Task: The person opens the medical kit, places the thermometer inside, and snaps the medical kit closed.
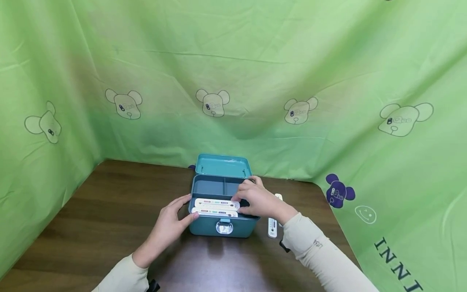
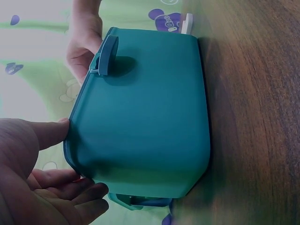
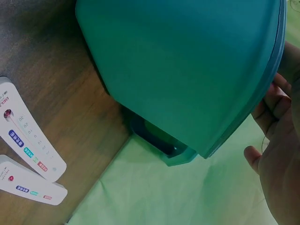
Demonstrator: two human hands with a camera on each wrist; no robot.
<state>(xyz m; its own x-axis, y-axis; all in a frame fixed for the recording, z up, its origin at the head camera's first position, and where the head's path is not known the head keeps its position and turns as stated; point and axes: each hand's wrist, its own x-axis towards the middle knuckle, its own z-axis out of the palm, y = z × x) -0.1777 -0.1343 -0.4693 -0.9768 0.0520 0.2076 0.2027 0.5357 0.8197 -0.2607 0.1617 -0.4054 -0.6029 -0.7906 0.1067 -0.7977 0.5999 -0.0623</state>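
Note:
A teal storage box [image 1: 204,228] stands on the table with its lid [image 1: 223,165] raised at the back. Two white thermometers lie lengthwise inside, the rear thermometer [image 1: 215,205] behind the front thermometer [image 1: 214,212]. My left hand [image 1: 170,222] holds the box's front left corner, thumb on the front rim and fingers along the left side; the left wrist view shows these fingers [image 2: 82,199] against the wall. Reaching over the right rim, my right hand [image 1: 257,198] pinches the right end of the rear thermometer. In the right wrist view its fingertips are hidden behind the box wall.
Further thermometers [image 1: 272,228] lie on the table right of the box, partly under my right forearm; the right wrist view shows two, one thermometer [image 3: 33,133] overlapping the other. A divided upper tray [image 1: 208,186] sits at the box's back. Green cloth [image 1: 219,138] hangs around the table.

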